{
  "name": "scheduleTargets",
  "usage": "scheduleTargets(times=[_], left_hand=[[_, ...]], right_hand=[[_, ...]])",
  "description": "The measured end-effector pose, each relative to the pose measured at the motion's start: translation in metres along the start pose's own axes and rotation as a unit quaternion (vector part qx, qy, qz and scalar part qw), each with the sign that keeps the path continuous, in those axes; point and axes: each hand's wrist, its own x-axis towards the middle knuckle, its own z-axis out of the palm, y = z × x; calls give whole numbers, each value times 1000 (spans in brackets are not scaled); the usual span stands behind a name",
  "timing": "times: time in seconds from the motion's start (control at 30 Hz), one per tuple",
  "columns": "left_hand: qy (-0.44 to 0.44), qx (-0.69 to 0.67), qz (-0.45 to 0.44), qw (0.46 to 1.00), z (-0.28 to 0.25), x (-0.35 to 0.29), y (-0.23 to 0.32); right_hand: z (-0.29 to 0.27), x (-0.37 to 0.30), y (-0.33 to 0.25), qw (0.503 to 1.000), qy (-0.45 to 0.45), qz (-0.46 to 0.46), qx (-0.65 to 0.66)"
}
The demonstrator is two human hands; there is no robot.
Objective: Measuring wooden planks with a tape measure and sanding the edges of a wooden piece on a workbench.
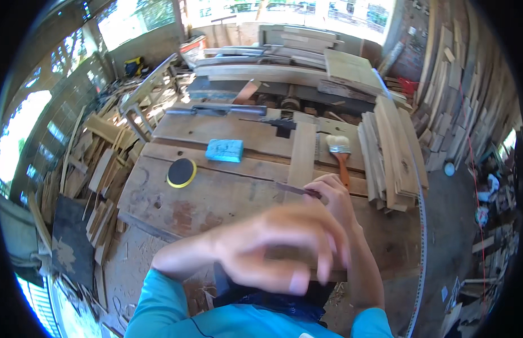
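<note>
My left hand point(278, 239) is raised close in front of me, smeared by motion. Its fingers are bent but apart from the thumb, and I see nothing in it. Behind it, over the wooden workbench point(244, 186), my right hand point(336, 197) is closed around a thin, dark bladed tool point(295, 188). That tool points left across the bench; its exact kind is unclear. Just beyond the right hand lies a paintbrush point(340, 155) with pale bristles and an orange-brown handle. A light wooden board point(302, 149) lies lengthwise on the bench, touching the tool's area.
On the bench lie a blue sponge-like block point(224, 150) and a round black pad with a yellow rim point(181, 172). Metal bar clamps point(216, 110) lie farther back. Stacked planks point(388, 152) stand at the right edge. Wood scraps point(104, 169) cover the floor at left.
</note>
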Motion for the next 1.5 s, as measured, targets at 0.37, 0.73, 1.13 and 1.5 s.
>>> scheduleTargets(times=[0.37,0.73,1.13,1.5], left_hand=[[145,472,-230,839,-31,-95,-116],[105,534,-196,816,-21,-95,-112],[67,482,-238,840,-11,-101,-99],[127,503,-216,827,-53,-75,-149]], right_hand=[[-3,3,-4,995,-84,47,25],[-9,-19,-29,994,-61,37,-77],[-16,-24,-37,988,-144,31,-44],[-1,19,9,993,-59,53,-82]])
